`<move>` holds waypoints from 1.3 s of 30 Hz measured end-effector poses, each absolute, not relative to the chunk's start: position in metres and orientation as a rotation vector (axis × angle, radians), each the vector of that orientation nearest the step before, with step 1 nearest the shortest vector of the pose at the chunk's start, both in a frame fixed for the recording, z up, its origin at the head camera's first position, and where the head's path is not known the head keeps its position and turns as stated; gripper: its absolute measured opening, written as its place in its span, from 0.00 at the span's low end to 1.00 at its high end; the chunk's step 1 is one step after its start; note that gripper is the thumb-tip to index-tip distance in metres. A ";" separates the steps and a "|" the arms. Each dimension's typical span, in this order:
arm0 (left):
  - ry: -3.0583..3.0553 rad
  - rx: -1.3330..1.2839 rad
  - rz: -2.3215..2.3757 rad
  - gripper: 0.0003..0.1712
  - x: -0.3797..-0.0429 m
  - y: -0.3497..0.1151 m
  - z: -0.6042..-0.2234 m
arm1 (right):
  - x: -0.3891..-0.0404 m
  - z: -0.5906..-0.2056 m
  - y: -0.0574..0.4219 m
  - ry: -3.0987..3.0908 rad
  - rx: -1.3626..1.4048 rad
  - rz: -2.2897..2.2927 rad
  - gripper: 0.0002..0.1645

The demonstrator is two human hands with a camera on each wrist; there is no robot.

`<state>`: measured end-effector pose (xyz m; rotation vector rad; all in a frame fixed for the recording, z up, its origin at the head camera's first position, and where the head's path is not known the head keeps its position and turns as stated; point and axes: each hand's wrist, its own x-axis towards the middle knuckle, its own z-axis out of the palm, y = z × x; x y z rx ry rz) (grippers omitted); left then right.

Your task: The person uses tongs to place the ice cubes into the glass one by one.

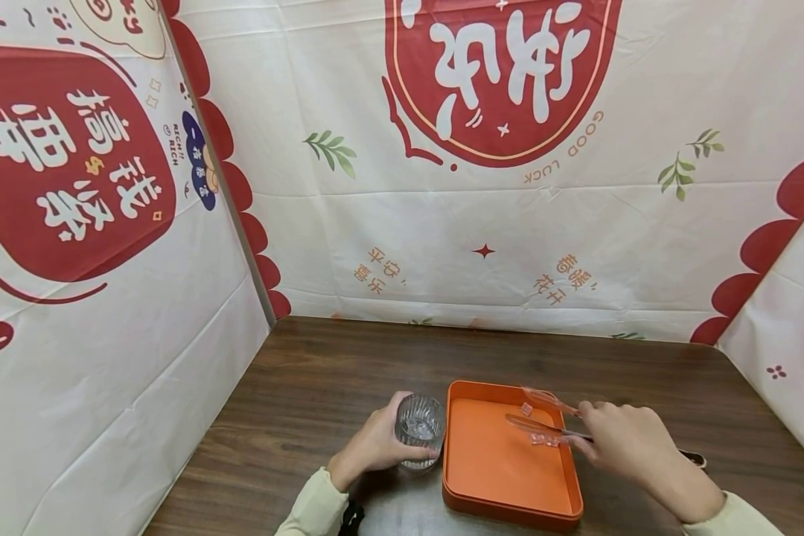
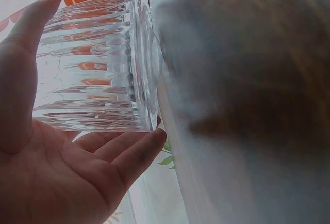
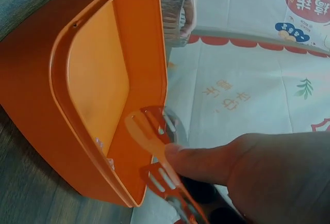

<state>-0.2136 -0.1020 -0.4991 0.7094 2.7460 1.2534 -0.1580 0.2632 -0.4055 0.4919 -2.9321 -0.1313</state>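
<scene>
A clear ribbed glass [image 1: 420, 426] stands close to the left wall of an orange tray [image 1: 489, 454]. My left hand [image 1: 374, 441] grips it from the left, thumb on the near side; in the left wrist view the fingers [image 2: 135, 154] reach along it towards its base. My right hand [image 1: 633, 441] holds metal tongs [image 1: 534, 425], thumb on one arm. The tongs' arms are spread over the tray's right half, and slots show in their ends [image 3: 160, 178]. Small clear cubes [image 1: 545, 440] lie in the tray near the lower arm, and another cube [image 1: 526, 409] sits between the arms.
Everything stands on a dark wood-grain table [image 1: 321, 372]. White printed cloth [image 1: 482, 223] hangs along the table's back edge, and another cloth panel [image 1: 127, 387] borders it on the left. A black item [image 1: 351, 517] shows by the left sleeve.
</scene>
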 end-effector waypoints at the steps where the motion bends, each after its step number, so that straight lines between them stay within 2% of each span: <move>1: 2.744 0.706 1.253 0.52 -0.214 -0.102 -0.499 | -0.158 -0.406 0.262 -2.939 0.487 -0.147 0.23; 25: 2.716 0.683 1.260 0.53 -0.217 -0.103 -0.501 | -0.165 -0.417 0.237 -3.027 0.334 -0.125 0.21; 39: 2.716 0.703 1.272 0.52 -0.216 -0.103 -0.500 | -0.167 -0.421 0.232 -3.021 0.377 -0.143 0.21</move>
